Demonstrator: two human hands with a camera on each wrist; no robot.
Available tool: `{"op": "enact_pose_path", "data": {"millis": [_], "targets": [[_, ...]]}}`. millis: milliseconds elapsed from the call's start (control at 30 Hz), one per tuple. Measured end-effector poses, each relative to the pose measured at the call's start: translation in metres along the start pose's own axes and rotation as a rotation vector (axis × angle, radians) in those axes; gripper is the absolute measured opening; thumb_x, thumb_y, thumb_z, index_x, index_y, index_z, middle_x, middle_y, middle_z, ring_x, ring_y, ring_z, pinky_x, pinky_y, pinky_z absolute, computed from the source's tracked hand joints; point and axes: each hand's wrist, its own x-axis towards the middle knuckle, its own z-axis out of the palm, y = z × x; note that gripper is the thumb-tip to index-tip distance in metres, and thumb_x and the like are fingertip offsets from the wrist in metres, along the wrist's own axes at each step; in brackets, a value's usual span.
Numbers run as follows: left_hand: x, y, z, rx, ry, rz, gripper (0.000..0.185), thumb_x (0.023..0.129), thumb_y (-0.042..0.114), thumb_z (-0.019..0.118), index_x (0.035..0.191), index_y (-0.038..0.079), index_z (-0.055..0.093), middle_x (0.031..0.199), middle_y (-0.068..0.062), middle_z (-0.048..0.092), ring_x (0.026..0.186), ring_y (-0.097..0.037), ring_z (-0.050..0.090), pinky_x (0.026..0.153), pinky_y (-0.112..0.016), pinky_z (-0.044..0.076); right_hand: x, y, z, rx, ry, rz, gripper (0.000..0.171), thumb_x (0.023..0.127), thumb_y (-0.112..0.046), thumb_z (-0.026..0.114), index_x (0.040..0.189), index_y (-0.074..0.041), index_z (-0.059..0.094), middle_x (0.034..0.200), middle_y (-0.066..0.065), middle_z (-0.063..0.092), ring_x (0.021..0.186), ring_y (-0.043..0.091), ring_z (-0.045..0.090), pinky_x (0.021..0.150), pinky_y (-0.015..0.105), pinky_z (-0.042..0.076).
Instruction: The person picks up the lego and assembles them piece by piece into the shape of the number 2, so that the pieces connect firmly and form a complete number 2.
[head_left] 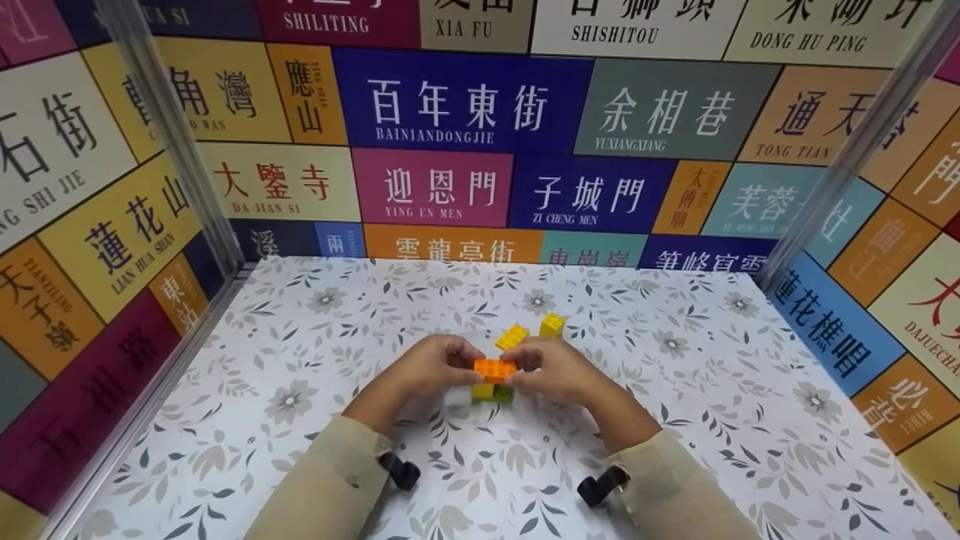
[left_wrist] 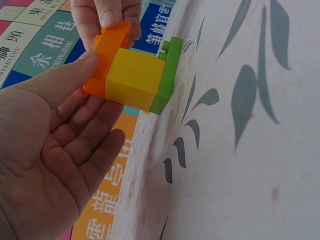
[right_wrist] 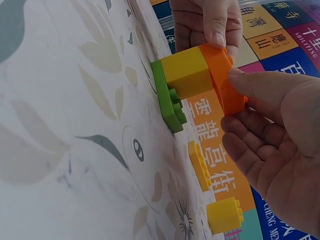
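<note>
Both hands meet at mid-bench over a small stack of plastic building bricks. The orange plastic brick sits on top of a yellow cube-shaped plastic brick, which sits on a thin green plastic plate lying flat on the floral-patterned bench. Left hand pinches one end of the orange brick, thumb on its side, other fingers loosely extended below. Right hand pinches the opposite end between thumb and fingertips.

Handling judgement: bricks look light, rigid, smooth-sided, not fragile; studs lock by press fit, so the stack probably needs firm downward pressure. Best hold is on the orange brick's short ends, as both hands have it now. The green plate is thin and could slide on the bench.

Count: one orange brick, one green plate, three yellow pieces in all: the stacked cube, plus a loose flat yellow brick and a loose small yellow brick just behind the hands.
</note>
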Motion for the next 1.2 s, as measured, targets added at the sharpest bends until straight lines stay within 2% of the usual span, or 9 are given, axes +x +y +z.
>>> {"op": "enact_pose_path", "data": {"millis": [233,500,700,933,1200], "targets": [[0.0,-0.001,-0.001,0.004,-0.012,-0.005,0.019,0.091,0.029,0.088,0.107,0.029,0.077,0.111,0.008,0.075,0.107,-0.016,0.069,0.106,-0.039,0.058,-0.001,0.0,0.0,0.018,0.002,0.016,0.028,0.092,-0.019,0.082,0.12,-0.027,0.08,0.113,-0.004,0.075,0.105,0.017,0.067,0.104,0.045,0.057],[0.001,-0.003,0.0,0.011,-0.007,0.007,0.019,0.091,0.029,0.088,0.106,0.028,0.077,0.11,0.008,0.075,0.105,-0.016,0.069,0.104,-0.038,0.058,-0.001,0.004,-0.006,0.0,-0.018,0.001,0.03,0.092,-0.024,0.085,0.122,-0.026,0.08,0.116,-0.005,0.077,0.104,0.016,0.068,0.102,0.044,0.058],[0.001,-0.001,0.001,0.008,-0.005,-0.009,0.019,0.092,0.027,0.087,0.108,0.027,0.077,0.11,0.007,0.075,0.105,-0.017,0.068,0.104,-0.039,0.058,0.001,0.011,-0.016,0.038,0.006,-0.013,0.032,0.095,-0.025,0.083,0.124,-0.013,0.079,0.116,0.003,0.079,0.102,0.017,0.07,0.098,0.044,0.059],[0.002,0.001,0.001,-0.005,-0.013,-0.04,0.018,0.092,0.028,0.087,0.106,0.028,0.076,0.113,0.008,0.074,0.108,-0.016,0.068,0.106,-0.04,0.057,0.003,0.026,-0.027,0.073,0.092,0.055,0.041,0.098,-0.03,0.079,0.132,-0.009,0.075,0.127,0.012,0.077,0.111,0.022,0.072,0.1,0.045,0.06],[0.001,0.001,-0.001,-0.014,-0.021,-0.063,0.019,0.091,0.028,0.088,0.107,0.029,0.076,0.113,0.008,0.074,0.108,-0.016,0.068,0.104,-0.039,0.058,0.017,0.046,-0.039,0.102,0.244,0.209,0.038,0.099,-0.034,0.078,0.132,-0.017,0.075,0.127,0.005,0.077,0.117,0.025,0.07,0.1,0.041,0.06]]}}
